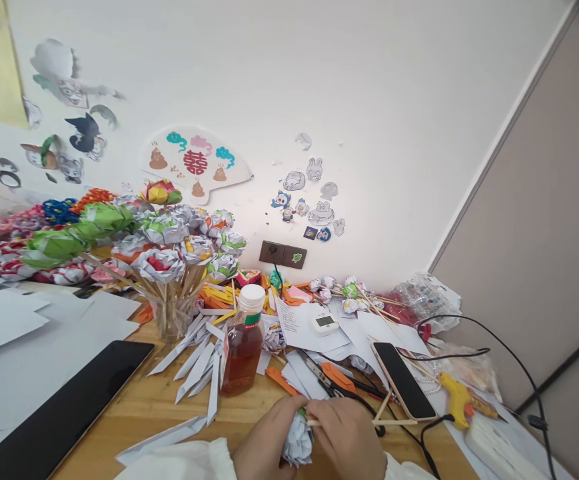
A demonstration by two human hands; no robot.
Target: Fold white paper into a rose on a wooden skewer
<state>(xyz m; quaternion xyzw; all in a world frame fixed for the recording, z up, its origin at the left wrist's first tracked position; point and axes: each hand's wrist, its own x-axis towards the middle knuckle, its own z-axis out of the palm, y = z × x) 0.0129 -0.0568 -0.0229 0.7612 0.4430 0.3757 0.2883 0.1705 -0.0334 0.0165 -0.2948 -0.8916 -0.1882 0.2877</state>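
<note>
My left hand (pixel 264 440) and my right hand (pixel 346 437) meet at the bottom edge of the view. Between them they grip a small folded paper flower (pixel 298 441) of white printed paper. A thin wooden stick (pixel 369 422) runs out to the right from the flower, pinched by my right fingers. Both hands are closed around the flower. White sleeves cover both wrists. A bottle of amber liquid (pixel 242 347) with a white cap stands just beyond my left hand.
A glass holder of finished paper flowers on sticks (pixel 169 247) stands at mid left. Folded paper strips (pixel 199 373) lie on the wooden table (pixel 139 407). A phone (pixel 403 380), scissors (pixel 326 380), a yellow glue gun (pixel 456 397) and black cables lie to the right. A black pad (pixel 64 407) lies left.
</note>
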